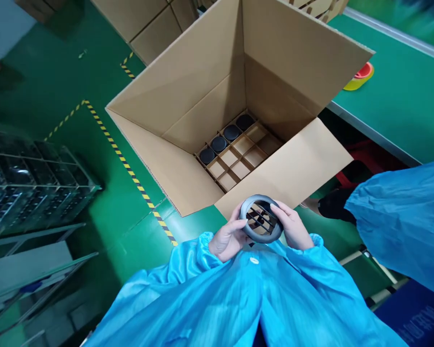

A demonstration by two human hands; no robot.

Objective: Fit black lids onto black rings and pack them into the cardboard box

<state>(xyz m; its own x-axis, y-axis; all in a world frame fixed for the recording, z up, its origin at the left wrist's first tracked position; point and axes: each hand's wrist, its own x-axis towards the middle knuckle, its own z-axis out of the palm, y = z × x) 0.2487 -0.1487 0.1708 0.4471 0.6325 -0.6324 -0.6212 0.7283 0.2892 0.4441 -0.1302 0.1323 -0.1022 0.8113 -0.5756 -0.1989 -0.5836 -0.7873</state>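
A round grey vent part with dark slats [261,219] is held close to my chest by both hands. My left hand [228,237] grips its left rim with curled fingers. My right hand [292,226] grips the right rim, fingers over the top edge. Just beyond the part stands a large open cardboard box [188,91] on the green floor. At its bottom a cardboard divider grid [238,156] holds several dark round parts [219,143] in its far row; the other cells look unfilled.
Another person's blue sleeve [401,217] reaches in from the right. A green worktable [401,96] at upper right carries a yellow and red tape roll [360,77]. Stacked dark trays [29,178] stand at left. Yellow-black floor tape [130,168] runs past the box. More cartons [148,24] stand behind.
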